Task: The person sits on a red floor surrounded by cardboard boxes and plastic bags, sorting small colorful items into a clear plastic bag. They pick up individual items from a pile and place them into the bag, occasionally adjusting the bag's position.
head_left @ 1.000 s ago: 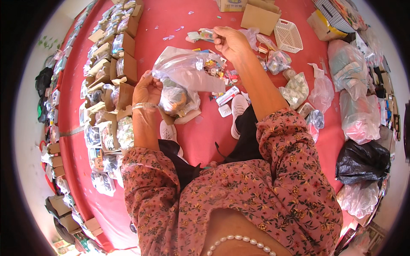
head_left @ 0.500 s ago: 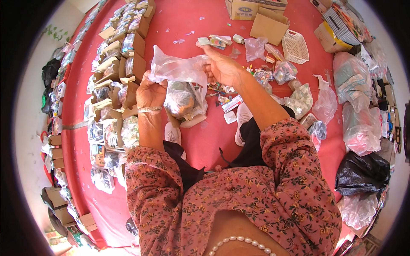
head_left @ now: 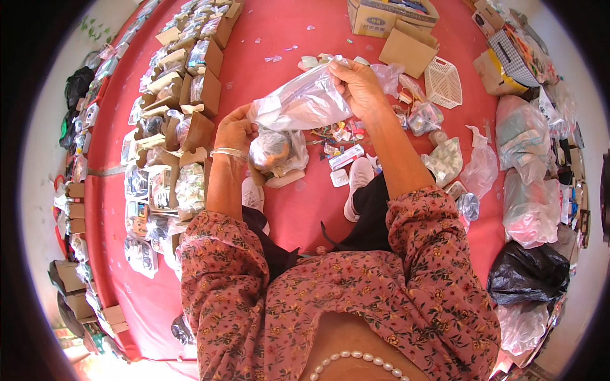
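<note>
A clear plastic bag [head_left: 298, 101] is stretched between my hands above the red floor. My left hand [head_left: 235, 134] is closed on its left end, with a bangle on the wrist. Thumb and fingers of my right hand [head_left: 359, 86] pinch its upper right end. Just below the bag, a plastic-wrapped bundle [head_left: 270, 151] with something orange-brown inside sits in a small cardboard box [head_left: 286, 180]. The bag partly covers that bundle. Between the box and my right forearm lie a white oblong package [head_left: 347, 157], a small white case [head_left: 339, 178] and several tiny colourful pieces [head_left: 342, 131].
Rows of filled cardboard boxes [head_left: 201, 89] stand along the left. Far right of centre are an open carton [head_left: 406, 51] and a white plastic basket [head_left: 443, 82]. Stuffed plastic bags [head_left: 530, 206] and a black bag [head_left: 528, 273] line the right side. My shoes [head_left: 360, 184] flank the box.
My right hand has gone from spread fingers beside the bag to pinching its end, and has moved right. The bag is now pulled out sideways. My left hand keeps its hold.
</note>
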`<state>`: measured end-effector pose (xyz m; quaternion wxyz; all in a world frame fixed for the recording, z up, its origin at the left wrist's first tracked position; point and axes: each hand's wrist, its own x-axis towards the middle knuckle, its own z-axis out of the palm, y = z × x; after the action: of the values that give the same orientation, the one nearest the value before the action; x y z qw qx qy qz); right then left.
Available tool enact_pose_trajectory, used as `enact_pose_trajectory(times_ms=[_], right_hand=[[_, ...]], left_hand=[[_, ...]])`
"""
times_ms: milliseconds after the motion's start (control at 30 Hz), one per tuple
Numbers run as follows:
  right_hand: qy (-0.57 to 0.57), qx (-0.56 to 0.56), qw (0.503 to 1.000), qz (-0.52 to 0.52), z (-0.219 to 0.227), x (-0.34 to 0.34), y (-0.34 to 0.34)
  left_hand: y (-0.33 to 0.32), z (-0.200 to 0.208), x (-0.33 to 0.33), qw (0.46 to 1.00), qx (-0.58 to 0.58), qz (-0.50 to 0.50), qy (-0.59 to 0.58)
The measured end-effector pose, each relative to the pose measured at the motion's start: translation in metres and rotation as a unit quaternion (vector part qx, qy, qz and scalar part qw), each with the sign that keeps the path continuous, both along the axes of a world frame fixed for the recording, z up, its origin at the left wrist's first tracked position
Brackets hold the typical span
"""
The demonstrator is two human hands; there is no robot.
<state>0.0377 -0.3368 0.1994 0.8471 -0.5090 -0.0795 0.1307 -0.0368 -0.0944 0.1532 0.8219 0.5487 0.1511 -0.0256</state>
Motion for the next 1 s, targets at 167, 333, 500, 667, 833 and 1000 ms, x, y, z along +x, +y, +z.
enact_pose_trajectory(times_ms=[167, 333, 500, 667, 833, 1000], right_hand=[[-0.084, -0.108, 0.990, 0.030, 0.007, -0.001, -0.007], [-0.137, -0.229, 0.949, 0.167, 0.010, -0.023, 0.006], [-0.149, -0.213, 0.928, 0.265, 0.009, -0.032, 0.027], [-0.104, -0.227, 0.956, 0.156, 0.003, -0.025, 0.020], [-0.134, -0.179, 0.970, 0.091, -0.003, -0.021, 0.020], [-0.086, -0.125, 0.987, 0.058, -0.004, -0.025, 0.021]], left_hand=[[0.000, 0.019, -0.004, 0.974, 0.203, 0.100, 0.016], [-0.037, 0.044, -0.012, 0.897, 0.344, -0.014, -0.279], [-0.052, 0.003, -0.011, 0.840, 0.478, -0.132, -0.218], [-0.051, 0.007, -0.011, 0.873, 0.456, -0.032, -0.173], [-0.051, 0.014, -0.013, 0.783, 0.572, 0.043, -0.241], [-0.051, 0.020, -0.014, 0.786, 0.575, 0.044, -0.221]])
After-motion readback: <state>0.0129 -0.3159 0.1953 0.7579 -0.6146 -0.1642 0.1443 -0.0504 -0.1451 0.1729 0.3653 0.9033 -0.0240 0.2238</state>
